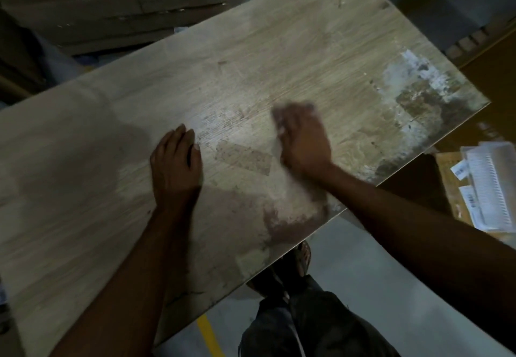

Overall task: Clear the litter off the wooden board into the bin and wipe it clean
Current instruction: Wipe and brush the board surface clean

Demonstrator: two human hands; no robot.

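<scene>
Wipe step, by the look of it. The board point(251, 83) lay across the view, no loose litter visible on it; what remained was white residue at the far right corner point(413, 77), a tape-like patch point(245, 158) mid-board and a dark stain point(276, 225) at the near edge.

Left hand point(176, 167) lay flat on the board, fingers together, holding nothing, apparently bracing it. Right hand point(304, 141) was on the board and motion-blurred; couldn't tell whether its grip was closed on a cloth or empty.

To do it well: keep the left hand pressing down so the board can't slide, overlap strokes, work toward the residue corner, bear down on the patch.

Containers: no bin in view. A cardboard box point(446, 167) sat off the right edge, holding white packets point(488, 186) with labels.
</scene>
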